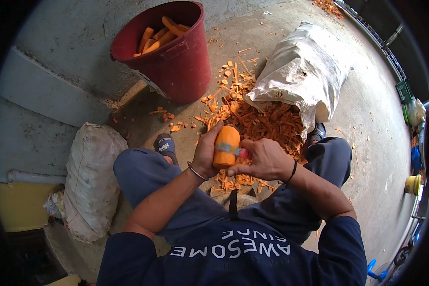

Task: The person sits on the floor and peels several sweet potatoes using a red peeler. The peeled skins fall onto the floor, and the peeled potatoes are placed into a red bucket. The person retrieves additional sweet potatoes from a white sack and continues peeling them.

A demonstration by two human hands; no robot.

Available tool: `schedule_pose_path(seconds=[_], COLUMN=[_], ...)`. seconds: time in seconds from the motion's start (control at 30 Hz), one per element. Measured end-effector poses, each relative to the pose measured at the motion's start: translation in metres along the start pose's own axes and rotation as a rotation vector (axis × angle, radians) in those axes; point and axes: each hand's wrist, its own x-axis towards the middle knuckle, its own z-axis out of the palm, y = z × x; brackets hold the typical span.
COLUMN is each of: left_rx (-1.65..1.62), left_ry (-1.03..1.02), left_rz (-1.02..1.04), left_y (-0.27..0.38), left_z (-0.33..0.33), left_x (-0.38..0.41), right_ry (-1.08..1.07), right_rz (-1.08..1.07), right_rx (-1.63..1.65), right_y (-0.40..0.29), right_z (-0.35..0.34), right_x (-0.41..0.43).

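Observation:
A thick, peeled orange carrot [227, 134] stands roughly upright in my left hand [206, 152], which grips it from the left side. My right hand [268, 159] holds a knife by its pink handle [243, 153]. The flat grey blade [227, 147] lies across the carrot's near face, and my right thumb is below it. Beneath both hands, carrot peelings [268, 125] are heaped on the floor. Peeled carrots [161, 37] fill part of a red plastic bucket [178, 71] beyond my left hand.
A white woven sack [304, 68] lies at the upper right beside the peelings. Another full woven sack [93, 182] rests at the left near the wall [50, 118]. Cut carrot ends [168, 117] are scattered over the concrete floor [375, 150]. A yellow bucket [413, 184] is at the far right.

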Motion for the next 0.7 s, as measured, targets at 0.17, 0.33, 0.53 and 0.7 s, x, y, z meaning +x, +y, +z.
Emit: schedule_pose_path(seconds=[0.17,0.33,0.53,0.7], left_rx=[-0.03,-0.031,0.0,0.005], left_ry=[0.025,0.024,0.032,0.03], left_rz=[-0.026,-0.01,-0.023,0.001], left_y=[-0.0036,-0.003,-0.0028,-0.0047], left_z=[0.0004,0.0079,0.0047,0.002], left_x=[0.0028,-0.0022,-0.0019,-0.0007], right_ry=[0.092,0.045,0.082,0.092], right_rz=[-0.035,-0.045,-0.105,-0.102], right_rx=[-0.021,-0.003,-0.019,-0.086], right_y=[0.0082,0.0063,0.0046,0.0045], right_z=[-0.0049,-0.0035,0.0001,-0.002], right_x=[-0.001,-0.0002,-0.0012,-0.0018])
